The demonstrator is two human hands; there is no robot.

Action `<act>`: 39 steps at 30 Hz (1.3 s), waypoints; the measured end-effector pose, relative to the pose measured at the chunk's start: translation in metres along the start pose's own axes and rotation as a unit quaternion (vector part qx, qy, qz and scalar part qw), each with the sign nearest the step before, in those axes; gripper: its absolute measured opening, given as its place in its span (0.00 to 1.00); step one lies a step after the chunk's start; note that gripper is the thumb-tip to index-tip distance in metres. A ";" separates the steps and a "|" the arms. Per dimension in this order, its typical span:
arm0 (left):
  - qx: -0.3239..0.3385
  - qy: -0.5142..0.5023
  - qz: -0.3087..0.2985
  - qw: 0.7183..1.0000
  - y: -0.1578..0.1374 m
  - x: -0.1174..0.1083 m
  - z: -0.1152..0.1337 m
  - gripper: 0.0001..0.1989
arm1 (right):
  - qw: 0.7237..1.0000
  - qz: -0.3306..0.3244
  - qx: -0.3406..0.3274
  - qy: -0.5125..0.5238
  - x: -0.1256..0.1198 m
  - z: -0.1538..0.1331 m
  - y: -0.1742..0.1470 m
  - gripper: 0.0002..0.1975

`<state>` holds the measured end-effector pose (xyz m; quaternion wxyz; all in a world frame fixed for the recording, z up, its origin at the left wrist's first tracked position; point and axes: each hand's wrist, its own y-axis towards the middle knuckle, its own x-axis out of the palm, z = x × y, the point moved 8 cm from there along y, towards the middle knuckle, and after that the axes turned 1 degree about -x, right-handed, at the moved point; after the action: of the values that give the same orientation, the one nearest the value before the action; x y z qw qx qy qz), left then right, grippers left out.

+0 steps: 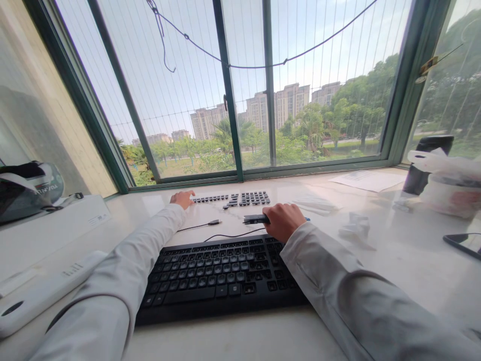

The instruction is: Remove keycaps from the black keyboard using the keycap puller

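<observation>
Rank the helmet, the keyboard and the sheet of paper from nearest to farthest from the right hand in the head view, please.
1. Keyboard: just on the near side of the right hand.
2. Sheet of paper: farther right, by the window.
3. Helmet: at the far left edge.

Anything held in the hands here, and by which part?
The right hand holds a black tool behind its exposed left end; whether the left hand holds anything can't be told.
</observation>
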<state>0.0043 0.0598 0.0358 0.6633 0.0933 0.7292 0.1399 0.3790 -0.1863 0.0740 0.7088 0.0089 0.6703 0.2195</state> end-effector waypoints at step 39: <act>0.308 -0.312 -0.248 0.864 -0.203 -0.095 0.053 0.20 | 0.487 0.016 0.064 0.871 -0.012 -0.037 0.013 0.18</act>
<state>0.0771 -0.1577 0.0545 0.8065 0.1479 0.4893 -0.2971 0.3392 -0.1887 0.0856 -0.2421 -0.1314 0.9577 0.0832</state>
